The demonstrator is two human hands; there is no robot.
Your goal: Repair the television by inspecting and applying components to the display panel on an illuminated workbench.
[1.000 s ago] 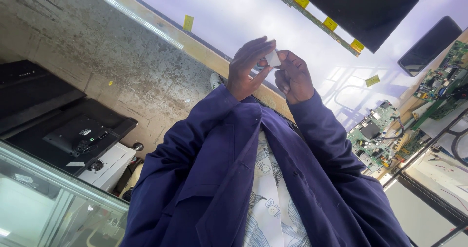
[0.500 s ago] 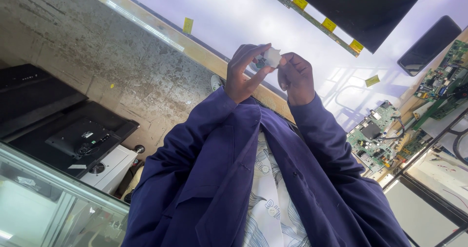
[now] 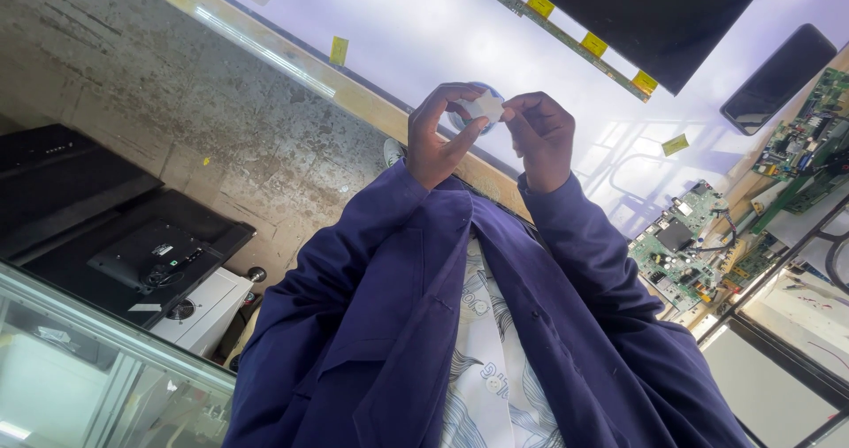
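Both hands up over the lit white panel (image 3: 424, 32) on the surface. Left hand (image 3: 439, 138) & right hand (image 3: 541, 138) each pinch 1 small white piece (image 3: 487, 107) between thumb and fingertips, so both grips are clenched on it, held in the air btwn the 2 hands, above the panel's edge. Step in hand looks like working or peeling the piece apart. Next move prob calls for a steady fingertip pull w/o dropping it. Green circuit boards (image 3: 681, 245) lie well off to the right.
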